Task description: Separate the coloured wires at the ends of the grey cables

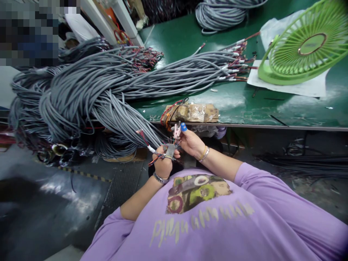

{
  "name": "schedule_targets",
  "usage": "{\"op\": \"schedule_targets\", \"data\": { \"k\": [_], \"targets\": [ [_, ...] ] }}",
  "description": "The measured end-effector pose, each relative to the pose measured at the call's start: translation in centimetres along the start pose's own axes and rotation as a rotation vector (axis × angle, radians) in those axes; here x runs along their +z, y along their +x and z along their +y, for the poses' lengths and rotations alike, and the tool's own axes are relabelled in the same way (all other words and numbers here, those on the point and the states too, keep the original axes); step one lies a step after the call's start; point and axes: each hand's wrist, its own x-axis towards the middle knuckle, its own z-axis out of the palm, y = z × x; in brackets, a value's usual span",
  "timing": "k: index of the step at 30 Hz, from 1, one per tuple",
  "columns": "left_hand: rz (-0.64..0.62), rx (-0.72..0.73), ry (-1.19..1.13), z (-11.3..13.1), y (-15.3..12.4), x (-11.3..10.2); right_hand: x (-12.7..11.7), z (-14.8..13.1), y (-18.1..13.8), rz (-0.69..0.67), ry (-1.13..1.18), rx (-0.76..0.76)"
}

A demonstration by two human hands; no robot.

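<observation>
One flat grey piece (pixel 170 150), thin coloured wires (pixel 154 158) sprouting around it: grasped in my left hand (pixel 163 165), just off the green workbench (pixel 179 36). My right hand (pixel 193 144), thumb tip blue-covered, pinches a pale pink clip (pixel 177 131) close beside. Grey cable bundle (pixel 130 114) slopes down toward my left.

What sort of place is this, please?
It looks like a wiring workshop or factory: bundles of long grey cables with thin coloured wire ends lie across a glossy green workbench, and a yellow-and-black striped line marks the dark floor.
</observation>
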Motion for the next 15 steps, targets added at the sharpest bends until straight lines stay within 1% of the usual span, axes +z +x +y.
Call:
{"op": "schedule_targets", "data": {
  "k": [5, 8, 10, 12, 15],
  "targets": [
    [0.015, 0.014, -0.007, -0.2, -0.1, -0.2, -0.8, -0.5, -0.8, -0.072, -0.015, 0.136],
    [0.027, 0.011, 0.011, -0.1, -0.3, -0.6, -1.7, -0.6, -1.7, -0.16, -0.105, 0.167],
    [0.016, 0.007, 0.03, 0.0, -0.5, -0.8, -2.1, -0.5, -2.3, -0.229, -0.193, 0.157],
    [-0.007, 0.006, 0.051, 0.2, -0.7, -1.1, -2.3, -0.1, -2.8, -0.281, -0.259, 0.107],
    [-0.041, 0.002, 0.086, 0.4, -0.8, -1.2, -1.9, 0.5, -3.4, -0.312, -0.291, 0.03]
  ]
}}
